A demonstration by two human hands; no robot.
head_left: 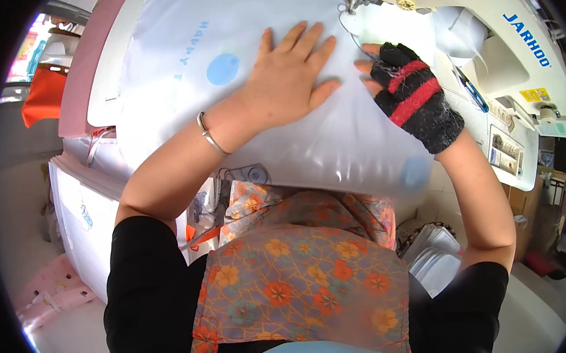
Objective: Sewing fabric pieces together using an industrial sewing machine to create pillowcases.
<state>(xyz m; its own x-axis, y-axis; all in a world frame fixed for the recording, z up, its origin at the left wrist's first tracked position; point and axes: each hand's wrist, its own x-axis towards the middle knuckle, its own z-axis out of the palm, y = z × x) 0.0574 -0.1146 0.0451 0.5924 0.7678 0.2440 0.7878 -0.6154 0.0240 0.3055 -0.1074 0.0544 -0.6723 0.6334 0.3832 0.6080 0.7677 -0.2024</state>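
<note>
A large white, slightly shiny sheet [189,114] with pale blue dots and blue print lies over the sewing machine's table and hangs over its near edge. My left hand [290,75] lies flat on the middle of it, bare, fingers spread, a silver bangle at the wrist. My right hand [407,87] wears a black fingerless glove with red stripes. Its bare fingertips rest apart on the sheet's right part, just below the needle area. The presser foot [351,5] of the sewing machine [509,45] stands at the top, beyond both hands; the glove hides part of the right fingers.
Blue-handled thread snips [471,91] lie right of my gloved hand. A stack of white sheets [77,208] hangs at the left, below the pink table edge [95,45]. An orange cloth or bag [42,94] is at far left. Folded white pieces [435,259] sit low at right.
</note>
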